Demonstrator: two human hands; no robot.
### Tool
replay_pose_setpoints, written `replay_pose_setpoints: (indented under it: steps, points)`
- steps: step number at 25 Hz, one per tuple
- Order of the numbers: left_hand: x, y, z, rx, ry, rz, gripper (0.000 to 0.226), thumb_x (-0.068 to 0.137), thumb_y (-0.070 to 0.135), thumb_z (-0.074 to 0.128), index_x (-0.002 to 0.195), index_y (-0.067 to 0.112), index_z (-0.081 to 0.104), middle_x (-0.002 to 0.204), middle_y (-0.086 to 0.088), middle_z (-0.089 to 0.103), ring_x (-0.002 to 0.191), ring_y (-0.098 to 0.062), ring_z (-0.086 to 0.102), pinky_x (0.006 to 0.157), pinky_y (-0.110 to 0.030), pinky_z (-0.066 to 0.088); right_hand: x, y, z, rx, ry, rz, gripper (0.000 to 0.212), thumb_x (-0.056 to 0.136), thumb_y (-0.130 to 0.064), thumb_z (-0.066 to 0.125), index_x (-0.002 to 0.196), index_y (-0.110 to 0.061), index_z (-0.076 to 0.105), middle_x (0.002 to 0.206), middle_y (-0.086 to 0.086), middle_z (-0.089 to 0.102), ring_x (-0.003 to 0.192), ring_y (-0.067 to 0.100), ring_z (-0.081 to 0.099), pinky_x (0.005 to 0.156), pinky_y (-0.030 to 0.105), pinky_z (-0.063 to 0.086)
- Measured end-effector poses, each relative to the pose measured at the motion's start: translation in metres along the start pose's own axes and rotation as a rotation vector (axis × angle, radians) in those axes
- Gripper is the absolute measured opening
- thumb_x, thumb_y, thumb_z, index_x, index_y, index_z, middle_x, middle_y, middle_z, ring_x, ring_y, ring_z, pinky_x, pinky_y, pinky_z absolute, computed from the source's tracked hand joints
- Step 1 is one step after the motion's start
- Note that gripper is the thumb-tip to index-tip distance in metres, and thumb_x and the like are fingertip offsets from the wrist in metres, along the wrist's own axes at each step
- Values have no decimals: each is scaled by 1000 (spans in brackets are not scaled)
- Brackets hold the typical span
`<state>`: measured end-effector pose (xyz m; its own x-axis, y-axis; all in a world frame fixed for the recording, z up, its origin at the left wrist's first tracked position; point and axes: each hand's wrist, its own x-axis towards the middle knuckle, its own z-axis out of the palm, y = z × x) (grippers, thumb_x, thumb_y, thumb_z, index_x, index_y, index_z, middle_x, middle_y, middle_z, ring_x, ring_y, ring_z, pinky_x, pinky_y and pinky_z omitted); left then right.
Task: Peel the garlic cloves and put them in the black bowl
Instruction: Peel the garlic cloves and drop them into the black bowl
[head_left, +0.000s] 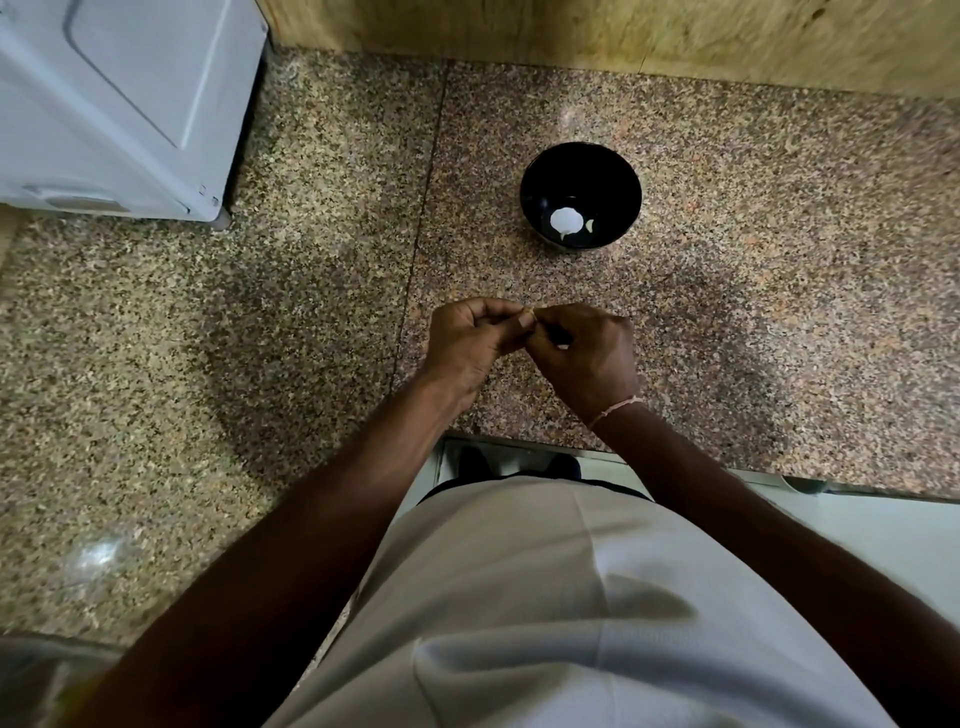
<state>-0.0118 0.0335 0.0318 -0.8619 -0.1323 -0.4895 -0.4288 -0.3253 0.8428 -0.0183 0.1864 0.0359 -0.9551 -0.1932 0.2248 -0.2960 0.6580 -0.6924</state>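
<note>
At the centre of the frame the left hand (467, 340) and right hand (584, 353) meet fingertip to fingertip above the speckled granite counter (234, 338), both curled and pinching a small garlic clove (526, 318) between them, most of it hidden by the fingers. The black bowl (581, 196) stands apart from the hands in the upper middle, holding a pale peeled clove (565, 221) and a smaller pale piece just beside it. A white appliance (114, 104) fills the upper left corner.

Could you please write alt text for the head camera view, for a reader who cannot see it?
A person's left hand and right hand meet above a speckled granite counter, pinching a garlic clove between the fingertips. Beyond them stands a black bowl with pale pieces inside; a white appliance sits at far left.
</note>
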Motion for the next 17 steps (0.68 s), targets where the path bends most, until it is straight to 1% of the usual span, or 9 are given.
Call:
replay_pose_setpoints:
  steps: [3, 6, 8, 11, 14, 17]
  points:
    - [0, -1, -2, 14, 10, 7, 14, 84, -10, 77, 94, -1, 73, 86, -13, 77, 82, -22, 77, 77, -33, 65, 0, 4, 1, 19, -11, -15, 14, 93, -21, 69, 88, -14, 79, 73, 0, 71, 62, 12, 63, 59, 35, 53]
    - [1, 3, -3, 41, 7, 26, 14, 83, -9, 78, 93, 0, 74, 88, -14, 77, 85, -23, 77, 80, -35, 65, 1, 2, 1, 48, 1, -12, 10, 90, -17, 71, 89, -14, 81, 74, -1, 72, 63, 9, 62, 60, 27, 52]
    - [2, 7, -1, 55, 4, 33, 14, 84, -9, 78, 95, -2, 73, 90, -15, 77, 85, -23, 77, 79, -34, 65, 4, 2, -1, 54, 10, -5, 9, 89, -17, 72, 89, -14, 81, 73, -2, 71, 62, 9, 61, 59, 26, 50]
    - [3, 8, 1, 62, 6, 50, 15, 83, -10, 78, 96, -5, 73, 90, -16, 77, 84, -22, 77, 78, -35, 65, 7, 3, -3, 64, 13, 4, 10, 89, -18, 73, 88, -14, 82, 70, -1, 71, 59, 11, 62, 56, 28, 51]
    - [3, 7, 2, 66, 11, 59, 15, 83, -9, 78, 97, -5, 73, 90, -16, 76, 84, -23, 76, 80, -35, 65, 8, 4, -3, 75, 23, 3, 11, 88, -18, 73, 90, -14, 82, 73, 1, 74, 61, 12, 66, 58, 31, 54]
    - [2, 10, 3, 10, 9, 52, 15, 84, -8, 78, 98, -6, 72, 90, -16, 77, 85, -22, 77, 81, -34, 65, 10, 6, -4, 132, 24, 35, 13, 90, -20, 74, 98, -15, 83, 77, -2, 76, 64, 7, 68, 60, 27, 55]
